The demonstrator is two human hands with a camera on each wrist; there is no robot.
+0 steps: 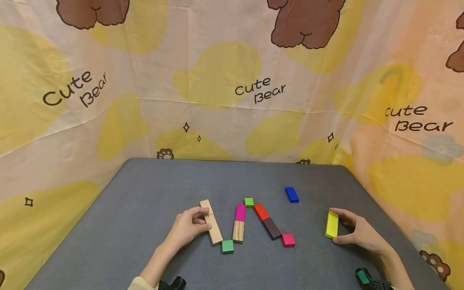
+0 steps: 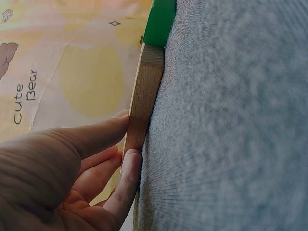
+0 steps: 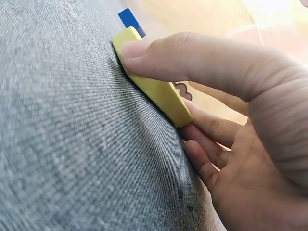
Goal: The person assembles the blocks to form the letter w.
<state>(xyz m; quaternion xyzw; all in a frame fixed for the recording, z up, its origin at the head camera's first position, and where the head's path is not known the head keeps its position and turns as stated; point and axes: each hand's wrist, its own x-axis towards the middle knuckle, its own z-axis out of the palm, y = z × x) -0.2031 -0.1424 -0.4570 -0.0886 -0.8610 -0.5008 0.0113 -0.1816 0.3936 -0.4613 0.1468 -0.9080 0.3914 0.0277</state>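
My left hand (image 1: 186, 226) bends its fingers around the left side of a plain wooden block (image 1: 214, 233). A second wooden block (image 1: 204, 204) joins its far end, with the index finger lying across it. In the left wrist view the thumb rests at the block's upper edge and another fingertip at its side, while a green block (image 2: 160, 24) meets its end. On the right, a yellow block (image 1: 331, 224) is pinched between the thumb and fingers of my right hand (image 1: 360, 233). The right wrist view shows that yellow block (image 3: 156, 89) close over the grey cloth.
Zigzagging right from the green block (image 1: 227, 246) are a grained wooden block (image 1: 238, 231), magenta block (image 1: 240, 212), light green block (image 1: 249, 202), red block (image 1: 261, 211), dark purple block (image 1: 271, 228) and pink-red block (image 1: 288, 240). Farther back lies a blue block (image 1: 291, 194). Printed curtains surround the grey table (image 1: 174, 177).
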